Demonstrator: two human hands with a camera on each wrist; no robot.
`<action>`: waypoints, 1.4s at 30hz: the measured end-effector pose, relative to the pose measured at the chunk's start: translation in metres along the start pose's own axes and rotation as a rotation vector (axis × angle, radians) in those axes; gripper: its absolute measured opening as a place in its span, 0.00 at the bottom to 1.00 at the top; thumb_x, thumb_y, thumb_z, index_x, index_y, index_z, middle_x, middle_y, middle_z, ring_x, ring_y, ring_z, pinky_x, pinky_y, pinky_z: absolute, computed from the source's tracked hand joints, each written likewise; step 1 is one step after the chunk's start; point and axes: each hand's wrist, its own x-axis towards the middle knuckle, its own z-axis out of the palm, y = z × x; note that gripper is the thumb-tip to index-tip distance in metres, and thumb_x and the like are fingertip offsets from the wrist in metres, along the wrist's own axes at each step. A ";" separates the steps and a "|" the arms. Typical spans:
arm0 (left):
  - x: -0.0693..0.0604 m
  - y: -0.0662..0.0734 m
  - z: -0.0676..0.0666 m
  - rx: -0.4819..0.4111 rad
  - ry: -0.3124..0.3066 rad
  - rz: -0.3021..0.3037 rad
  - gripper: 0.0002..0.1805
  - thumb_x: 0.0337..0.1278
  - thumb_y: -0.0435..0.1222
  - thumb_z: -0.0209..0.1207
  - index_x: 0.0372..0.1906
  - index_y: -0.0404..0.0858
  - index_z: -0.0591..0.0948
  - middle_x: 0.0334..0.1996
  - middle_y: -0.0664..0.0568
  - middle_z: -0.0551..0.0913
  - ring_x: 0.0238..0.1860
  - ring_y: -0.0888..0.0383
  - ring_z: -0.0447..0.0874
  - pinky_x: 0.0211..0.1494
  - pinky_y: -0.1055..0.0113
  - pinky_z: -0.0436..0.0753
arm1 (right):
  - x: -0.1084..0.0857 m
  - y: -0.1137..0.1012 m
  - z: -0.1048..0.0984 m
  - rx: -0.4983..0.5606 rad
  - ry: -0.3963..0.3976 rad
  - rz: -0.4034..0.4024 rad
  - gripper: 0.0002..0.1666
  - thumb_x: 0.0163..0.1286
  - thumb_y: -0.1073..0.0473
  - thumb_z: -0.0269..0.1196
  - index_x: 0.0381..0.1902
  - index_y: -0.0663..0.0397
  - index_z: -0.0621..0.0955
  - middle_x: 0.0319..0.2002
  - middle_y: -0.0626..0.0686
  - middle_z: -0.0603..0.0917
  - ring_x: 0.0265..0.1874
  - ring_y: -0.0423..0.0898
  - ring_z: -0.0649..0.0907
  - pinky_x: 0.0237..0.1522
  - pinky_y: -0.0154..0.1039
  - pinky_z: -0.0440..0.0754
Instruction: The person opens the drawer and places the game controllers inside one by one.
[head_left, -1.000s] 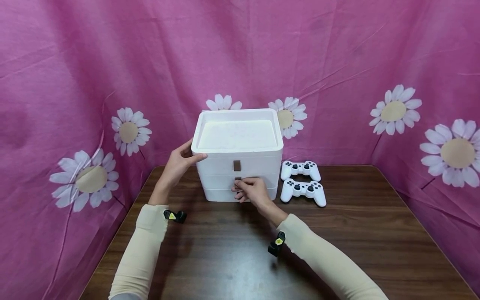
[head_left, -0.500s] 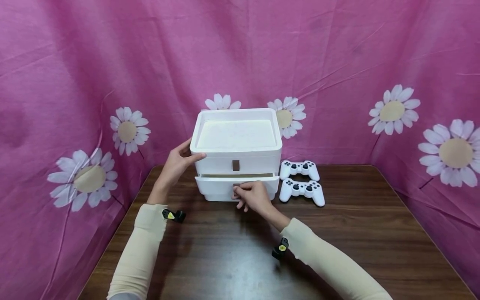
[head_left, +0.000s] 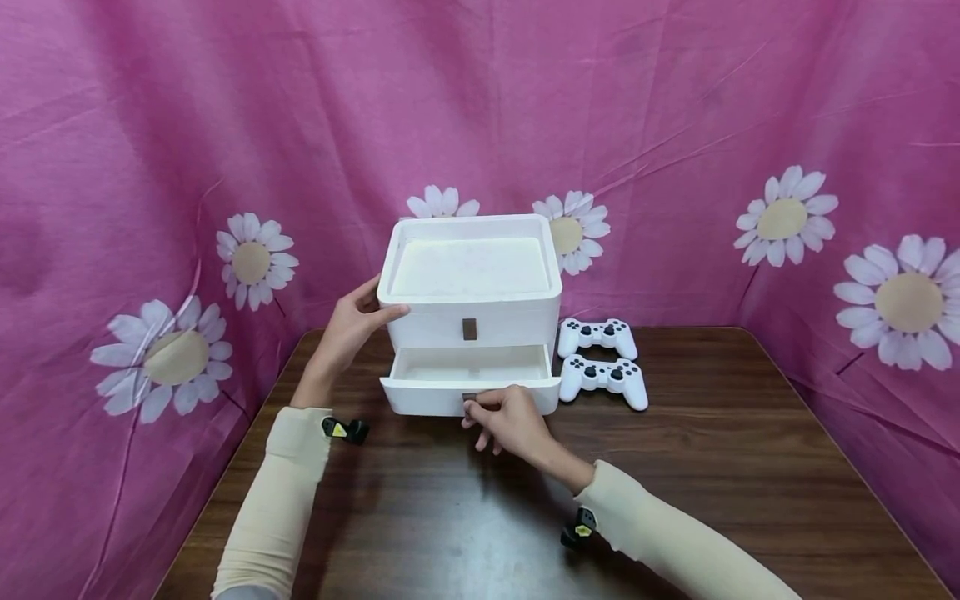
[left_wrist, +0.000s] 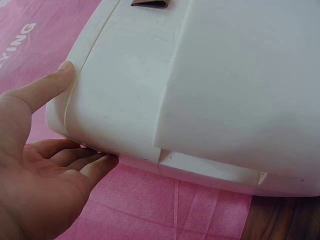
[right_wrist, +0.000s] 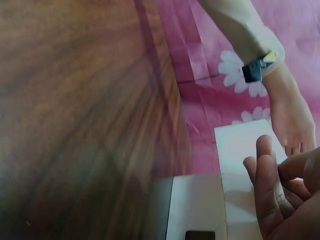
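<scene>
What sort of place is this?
Probably a staged filming setup rather than an ordinary room: a pink daisy-print cloth hangs behind and to both sides of a wooden table, and the person wears small black wrist cameras.

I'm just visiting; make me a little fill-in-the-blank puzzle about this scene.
The left hand holds the white box; the right hand pinches a ____ tab.
Of the upper drawer and lower drawer, only the ____ one is open.
Beside the box lie ____ white game controllers.
The flowered curtain behind is ____.

Missing words: brown; lower; two; pink.
</scene>
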 end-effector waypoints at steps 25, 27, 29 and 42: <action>0.002 0.001 -0.003 0.013 0.015 0.005 0.48 0.65 0.43 0.73 0.85 0.45 0.62 0.78 0.46 0.73 0.73 0.49 0.76 0.73 0.53 0.78 | -0.047 -0.008 0.010 -0.005 -0.068 -0.002 0.11 0.79 0.62 0.64 0.40 0.58 0.93 0.33 0.59 0.94 0.13 0.39 0.85 0.14 0.44 0.83; 0.002 0.001 -0.002 0.012 0.015 0.005 0.48 0.65 0.42 0.73 0.85 0.45 0.62 0.78 0.46 0.73 0.73 0.49 0.76 0.73 0.54 0.78 | -0.047 -0.008 0.010 -0.002 -0.071 -0.004 0.12 0.79 0.63 0.64 0.41 0.59 0.93 0.34 0.60 0.93 0.13 0.39 0.85 0.14 0.44 0.83; 0.001 0.001 -0.002 0.012 0.016 0.007 0.48 0.65 0.42 0.73 0.85 0.45 0.62 0.78 0.46 0.73 0.73 0.49 0.76 0.73 0.54 0.78 | -0.047 -0.007 0.010 -0.004 -0.073 -0.007 0.11 0.79 0.63 0.64 0.40 0.58 0.93 0.34 0.60 0.93 0.13 0.39 0.85 0.14 0.44 0.83; 0.002 -0.002 0.001 0.004 0.008 0.010 0.48 0.65 0.43 0.73 0.85 0.47 0.62 0.78 0.47 0.73 0.72 0.49 0.77 0.73 0.53 0.79 | -0.049 -0.013 -0.002 -0.280 -0.072 -0.085 0.09 0.77 0.63 0.66 0.38 0.54 0.92 0.30 0.53 0.93 0.15 0.49 0.88 0.17 0.34 0.81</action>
